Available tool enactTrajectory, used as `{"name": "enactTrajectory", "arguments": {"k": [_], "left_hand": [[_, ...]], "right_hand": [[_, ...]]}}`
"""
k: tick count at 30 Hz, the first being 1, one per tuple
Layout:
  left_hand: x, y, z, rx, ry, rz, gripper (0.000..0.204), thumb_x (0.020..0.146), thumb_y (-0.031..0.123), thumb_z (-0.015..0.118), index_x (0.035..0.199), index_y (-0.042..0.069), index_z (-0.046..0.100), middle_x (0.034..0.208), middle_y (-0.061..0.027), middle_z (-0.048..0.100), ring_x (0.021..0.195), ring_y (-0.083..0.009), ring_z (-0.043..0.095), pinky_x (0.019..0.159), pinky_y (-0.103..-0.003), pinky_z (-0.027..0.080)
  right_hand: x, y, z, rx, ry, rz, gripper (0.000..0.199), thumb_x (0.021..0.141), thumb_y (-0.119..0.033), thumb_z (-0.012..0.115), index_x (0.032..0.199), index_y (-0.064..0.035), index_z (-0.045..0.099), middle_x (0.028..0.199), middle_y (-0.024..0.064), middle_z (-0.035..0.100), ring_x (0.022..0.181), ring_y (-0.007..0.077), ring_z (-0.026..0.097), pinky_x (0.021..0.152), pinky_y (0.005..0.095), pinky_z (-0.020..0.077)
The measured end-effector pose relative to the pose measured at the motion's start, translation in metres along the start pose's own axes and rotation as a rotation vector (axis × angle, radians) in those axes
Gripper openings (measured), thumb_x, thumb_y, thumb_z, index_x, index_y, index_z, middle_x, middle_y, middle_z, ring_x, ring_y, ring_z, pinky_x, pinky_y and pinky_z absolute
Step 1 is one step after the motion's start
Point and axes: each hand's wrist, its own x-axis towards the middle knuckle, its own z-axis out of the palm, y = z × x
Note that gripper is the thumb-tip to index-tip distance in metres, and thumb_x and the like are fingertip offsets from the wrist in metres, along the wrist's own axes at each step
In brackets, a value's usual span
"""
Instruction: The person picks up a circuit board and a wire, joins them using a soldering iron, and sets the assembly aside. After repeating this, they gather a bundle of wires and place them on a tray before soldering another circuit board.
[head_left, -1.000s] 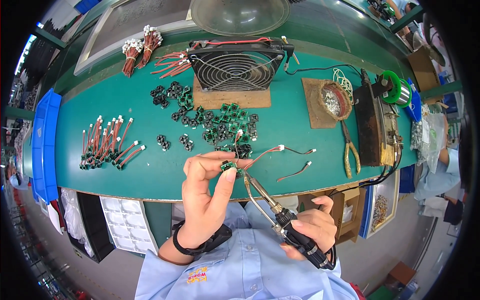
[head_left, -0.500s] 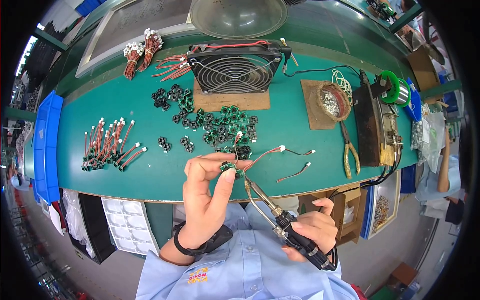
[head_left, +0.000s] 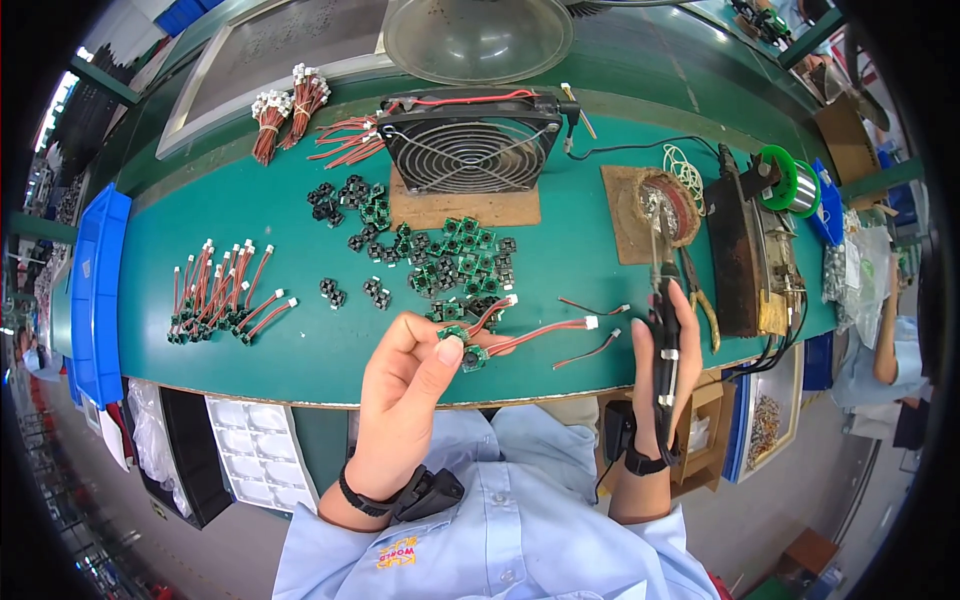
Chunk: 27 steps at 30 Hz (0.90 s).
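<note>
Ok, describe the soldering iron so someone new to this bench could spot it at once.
Start at the square black fan at the back of the green table, then move right to the brown pad holding a round tip-cleaning coil. The soldering iron is the slim black stick in the right hand, tip toward that coil. The pliers beside it lie untouched.

A fan [head_left: 470, 140] stands behind scattered green boards [head_left: 450, 262], with wire bundles [head_left: 285, 115], a solder spool [head_left: 785, 180] and pliers [head_left: 703, 300] on the green bench [head_left: 300, 330].

A long green workbench [head_left: 300, 340] under bright light — blue bins [head_left: 95, 290] at its left end.
</note>
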Motion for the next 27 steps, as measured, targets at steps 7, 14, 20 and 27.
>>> {"name": "enactTrajectory", "arguments": {"k": [7,14,20,27], "left_hand": [[0.005,-0.008,-0.007,0.189,0.122,0.079,0.014,0.093,0.013,0.05,0.085,0.004,0.044,0.097,-0.0163,0.063,0.094,-0.0174,0.057,0.088,-0.031,0.04],[0.012,-0.016,-0.007,0.205,0.077,0.274,0.01,0.093,0.009,0.05,0.095,0.002,0.043,0.105,-0.0177,0.062,0.097,-0.0141,0.058,0.079,-0.023,0.043],[0.011,-0.016,-0.007,0.185,0.071,0.259,0.01,0.093,0.008,0.049,0.096,0.001,0.043,0.105,-0.018,0.062,0.098,-0.0156,0.058,0.081,-0.025,0.043],[0.011,-0.018,-0.007,0.177,0.059,0.252,0.009,0.093,0.007,0.049,0.095,0.001,0.043,0.106,-0.0182,0.061,0.099,-0.0173,0.058,0.084,-0.026,0.043]], "right_hand": [[-0.024,-0.038,-0.035,0.261,-0.377,-0.492,0.043,0.065,-0.017,0.076,0.105,-0.0113,0.061,0.075,0.0037,0.06,0.069,0.0169,0.057,0.081,0.0348,0.0367],[-0.03,-0.045,-0.025,0.266,-0.51,-0.493,0.036,0.063,-0.019,0.077,0.097,-0.015,0.065,0.071,-0.0014,0.06,0.061,0.0134,0.057,0.082,0.0359,0.0342],[-0.029,-0.047,-0.023,0.256,-0.523,-0.485,0.036,0.063,-0.019,0.077,0.097,-0.0148,0.065,0.072,-0.0013,0.061,0.062,0.013,0.058,0.082,0.0358,0.0342],[-0.028,-0.047,-0.025,0.257,-0.547,-0.476,0.038,0.063,-0.019,0.076,0.099,-0.0139,0.065,0.073,-0.0005,0.062,0.063,0.0136,0.058,0.082,0.0361,0.0343]]}}
